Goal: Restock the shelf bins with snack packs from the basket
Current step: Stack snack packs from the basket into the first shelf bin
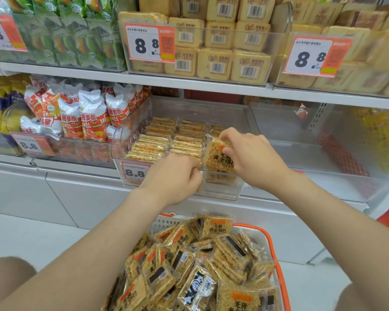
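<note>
Both left hand (175, 178), right hand (249, 153) fingers clamp snack pack (218, 159) upright in bin (225, 191), label facing outward.

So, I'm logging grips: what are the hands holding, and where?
One snack pack, at the front of the clear bin. The right hand pinches its upper right edge. The left hand curls at its lower left edge, but whether it grips is unclear.

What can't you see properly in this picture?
Head view only:
- Left hand: its knuckles hide the fingertips, so its grip is unclear.
- White-and-orange price label on the clear plastic bin: half covered by that hand.
- White basket with orange rim: cut off by the bottom edge.
- Golden square snack pack pinched by the right hand: partly hidden behind that hand.
</note>
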